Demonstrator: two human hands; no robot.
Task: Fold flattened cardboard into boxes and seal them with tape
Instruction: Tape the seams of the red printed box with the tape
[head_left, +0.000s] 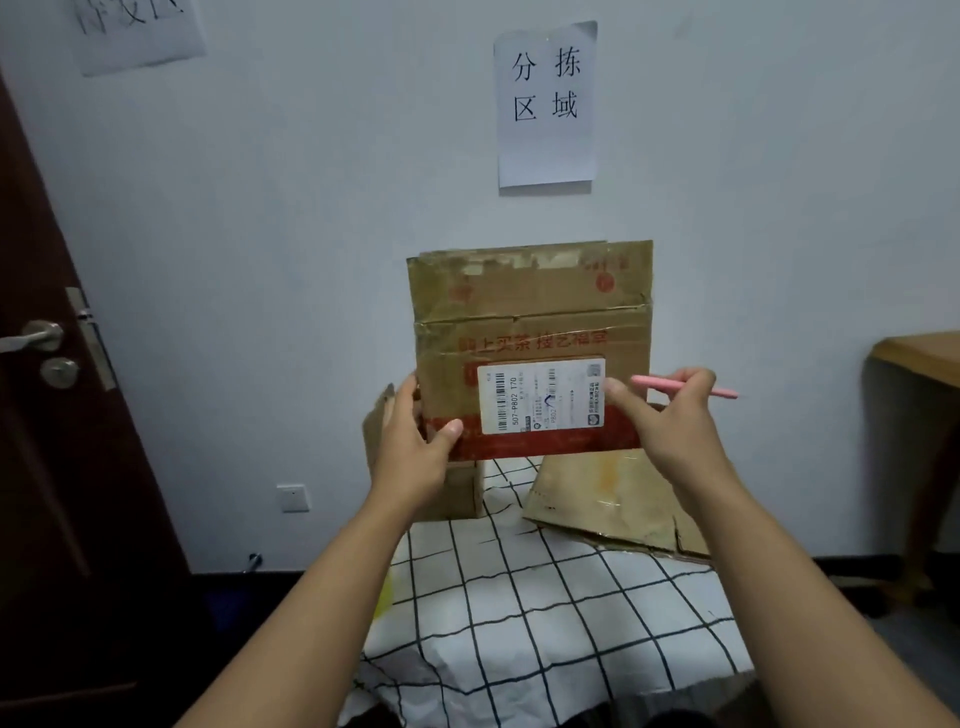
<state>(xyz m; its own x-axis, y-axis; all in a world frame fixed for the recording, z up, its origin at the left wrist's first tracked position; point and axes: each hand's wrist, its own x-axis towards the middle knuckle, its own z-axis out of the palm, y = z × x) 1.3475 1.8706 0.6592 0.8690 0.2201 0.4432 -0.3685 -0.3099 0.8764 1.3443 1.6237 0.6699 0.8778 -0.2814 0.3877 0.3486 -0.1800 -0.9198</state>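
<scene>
The left hand (415, 436) is holding the left edge of the flat cardboard (530, 332), with the thumb lying on the front and the fingers going round behind it. The right hand (670, 415) is gripping the right edge, its thumb pressing on the front beside the white label (540, 395), and its fingers are also pinching a thin pink pen (685, 387) that is sticking out to the right. The cardboard is being held up in the air, standing tall, in front of the pale wall (311, 208). It is brown with red writing and a red band along the bottom (the label has black bar codes on it). Behind and under it, another small box (452, 493) is sitting on the left and a bent cardboard piece (613, 499) is leaning on the right. Both are resting on a white cloth with black squares (545, 623). A paper sign (545, 104) is hanging on the wall above. A dark door (62, 415) is standing at the left, and a wooden table (919, 358) is peeking in at the right.
</scene>
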